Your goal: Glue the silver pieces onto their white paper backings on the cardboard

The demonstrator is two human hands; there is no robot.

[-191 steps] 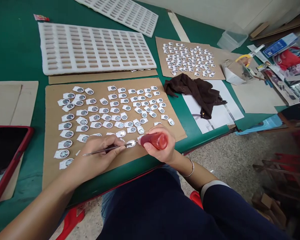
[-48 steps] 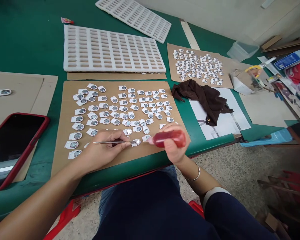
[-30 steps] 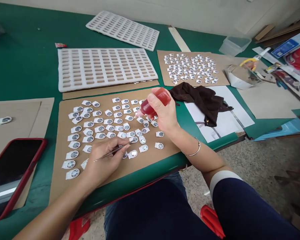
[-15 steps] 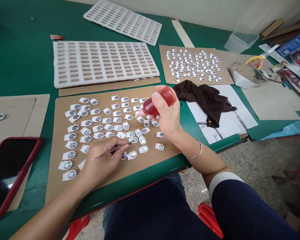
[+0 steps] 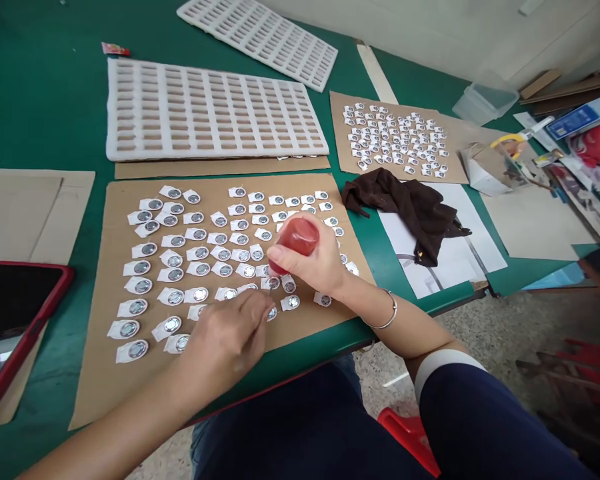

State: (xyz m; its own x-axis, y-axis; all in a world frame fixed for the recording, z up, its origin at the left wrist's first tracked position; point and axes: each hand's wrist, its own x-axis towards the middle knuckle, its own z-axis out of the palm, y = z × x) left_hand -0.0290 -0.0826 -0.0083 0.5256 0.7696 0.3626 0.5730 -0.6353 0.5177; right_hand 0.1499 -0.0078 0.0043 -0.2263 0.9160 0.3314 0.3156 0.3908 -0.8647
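A green table (image 5: 40, 120) fills most of the scene. Across its near side lies a big sheet of cardboard (image 5: 110, 387), with a white slotted tray (image 5: 113, 113) just beyond it, and a second, similar tray (image 5: 315, 73) set at a slant behind. A further piece of cardboard (image 5: 341, 133), toward the far right, carries a crowded batch of small discs. A brown cloth (image 5: 405, 213) rests bunched on white paper (image 5: 479, 230) to the right, while a phone in a red case (image 5: 15, 313) lies at the left edge. The left hand (image 5: 245, 320) is above the near cardboard with its fingers curled together; their grip is hidden, so whether anything is in it cannot be told. The right hand (image 5: 313, 257) is wrapped around a red bottle (image 5: 300, 237), tipped nose down near the left hand's fingertips, its nozzle out of sight. Smallest are the silver discs (image 5: 137, 350), each on a white tab, spread in loose rows over the near cardboard; one sits just beneath the bottle, near the left hand.
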